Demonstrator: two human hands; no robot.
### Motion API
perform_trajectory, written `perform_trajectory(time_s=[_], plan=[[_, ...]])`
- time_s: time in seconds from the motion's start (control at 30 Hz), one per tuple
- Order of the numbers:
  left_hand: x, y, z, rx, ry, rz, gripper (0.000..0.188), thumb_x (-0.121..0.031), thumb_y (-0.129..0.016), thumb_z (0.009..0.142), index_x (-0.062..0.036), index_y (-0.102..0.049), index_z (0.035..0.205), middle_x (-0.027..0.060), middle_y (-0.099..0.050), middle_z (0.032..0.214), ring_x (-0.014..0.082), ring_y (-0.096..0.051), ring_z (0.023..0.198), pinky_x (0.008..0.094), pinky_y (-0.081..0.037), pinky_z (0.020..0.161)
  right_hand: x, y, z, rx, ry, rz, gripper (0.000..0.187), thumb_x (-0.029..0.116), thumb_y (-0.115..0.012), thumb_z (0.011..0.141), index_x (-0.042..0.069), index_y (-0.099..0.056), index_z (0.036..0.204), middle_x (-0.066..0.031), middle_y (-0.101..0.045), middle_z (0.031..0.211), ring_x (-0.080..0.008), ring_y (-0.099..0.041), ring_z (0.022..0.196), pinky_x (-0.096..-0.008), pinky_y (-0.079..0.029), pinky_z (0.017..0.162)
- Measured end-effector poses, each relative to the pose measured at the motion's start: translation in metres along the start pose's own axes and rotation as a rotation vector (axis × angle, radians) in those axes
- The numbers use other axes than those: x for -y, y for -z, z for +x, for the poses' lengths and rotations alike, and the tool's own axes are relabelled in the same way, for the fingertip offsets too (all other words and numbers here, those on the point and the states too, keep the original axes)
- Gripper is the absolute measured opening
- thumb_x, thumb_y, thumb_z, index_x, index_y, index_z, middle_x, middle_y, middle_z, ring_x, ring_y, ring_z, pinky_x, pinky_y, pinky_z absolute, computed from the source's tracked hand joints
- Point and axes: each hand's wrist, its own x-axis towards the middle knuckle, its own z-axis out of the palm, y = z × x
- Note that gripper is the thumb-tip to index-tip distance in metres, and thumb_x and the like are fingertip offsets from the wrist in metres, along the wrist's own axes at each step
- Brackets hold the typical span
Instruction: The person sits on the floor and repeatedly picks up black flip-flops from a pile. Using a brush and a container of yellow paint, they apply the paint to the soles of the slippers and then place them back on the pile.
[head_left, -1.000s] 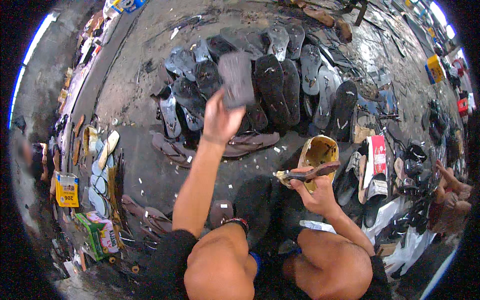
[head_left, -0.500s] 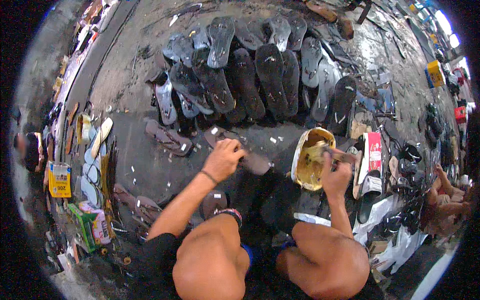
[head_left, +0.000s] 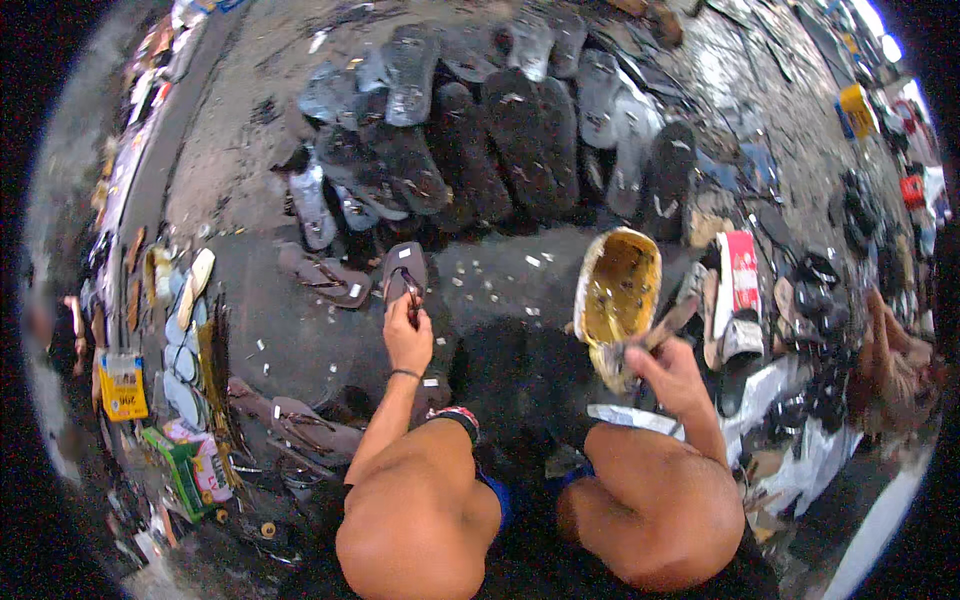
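One sandal pinched by the left hand, left of the bowl; right hand grips a brush by the bowl's near end. I judge an overloaded brush could drip.

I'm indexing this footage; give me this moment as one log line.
left hand: at brown sandal | right hand: gripping brush | bristles: by near end of tub, contact unclear

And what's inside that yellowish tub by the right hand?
Inside the tub shows a yellow-brown surface with dark flecks. The brush-like tool in the right hand crosses its near end, so what lies beneath there is hidden. Any contents' depth can't be told.
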Motion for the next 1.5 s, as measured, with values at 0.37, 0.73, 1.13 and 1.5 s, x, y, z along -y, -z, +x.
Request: perform_trajectory(time_s=[0.37, 0.73, 1.13, 1.5], plan=[[-0.03, -0.032, 0.019, 0.474, -0.301, 0.501, 0.079, -0.056, -0.06, 0.091, -0.019, -0.034, 0.156, 0.013, -0.016, 0.167, 0.0405, -0.025, 0.145, 0.0588, -0.019, 0.116, 0.049, -0.037, 0.063, 0.15, -0.069, 1.034, 0.029, 0.023, -0.064, 0.1, 0.005, -0.059, 0.123, -0.0064, -0.068, 0.11, -0.0174, -0.067, 0.09, -0.0306, -0.057, 0.076], [-0.118, 0.008, 0.061, 0.596, 0.536, -1.429, 0.042, -0.034, -0.046, 0.103, -0.0016, -0.063, 0.125, 0.008, -0.069, 0.116, 0.0206, -0.068, 0.097, 0.0358, -0.056, 0.084, 0.115, -0.106, 0.105, -0.231, 1.1, -0.189, 0.026, 0.003, -0.071, 0.079, 0.01, -0.074, 0.103, -0.0111, -0.073, 0.103, -0.035, -0.068, 0.096, -0.0431, -0.053, 0.084], [-0.122, 0.027, 0.06, 0.499, 0.402, -1.494, 0.053, -0.038, -0.034, 0.104, 0.0008, -0.056, 0.134, 0.0164, -0.064, 0.129, 0.0298, -0.066, 0.109, 0.0445, -0.053, 0.098, 0.105, -0.106, 0.086, -0.149, 0.948, -0.116, 0.02, 0.01, -0.075, 0.085, 0.009, -0.072, 0.104, -0.0107, -0.073, 0.104, -0.0295, -0.069, 0.099, -0.0414, -0.054, 0.087], [-0.132, 0.045, 0.037, 0.42, 0.549, -1.401, 0.032, -0.018, -0.054, 0.096, 0.0017, -0.064, 0.119, 0.0188, -0.068, 0.116, 0.036, -0.067, 0.104, 0.0489, -0.052, 0.101, 0.142, -0.082, 0.127, -0.148, 0.852, 0.144, 0.021, 0.014, -0.072, 0.093, 0.002, -0.069, 0.111, -0.0082, -0.073, 0.094, -0.0111, -0.067, 0.089, -0.0289, -0.054, 0.079]])
